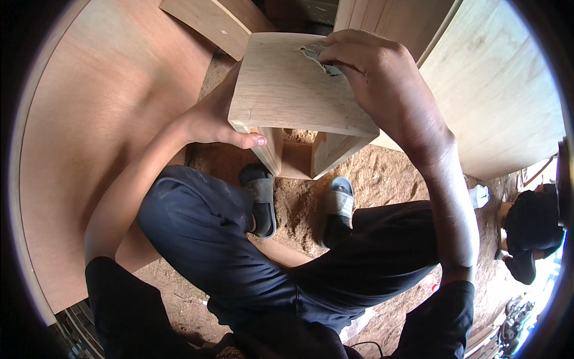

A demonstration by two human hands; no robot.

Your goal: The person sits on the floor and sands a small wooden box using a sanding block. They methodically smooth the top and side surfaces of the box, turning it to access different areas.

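An open wooden box frame [291,89] stands upright between my feet, its pale top panel facing me. My left hand [224,121] grips the box's left side, the thumb lying along the front edge below the top panel and the other fingers hidden behind the side. At the panel's far right part, my right hand [376,67] presses a worn, torn-edged piece of sandpaper [320,56] flat on the wood. Its fingers are bent over the sheet, and part of the greenish-grey sheet is hidden under them.
Large plywood panels lean at the left [103,112] and right [497,89]. A wooden piece [210,27] lies behind the box. Sawdust [385,175] covers the floor. A clear plastic bottle [480,196] is at the right, with another person [533,224] farther off.
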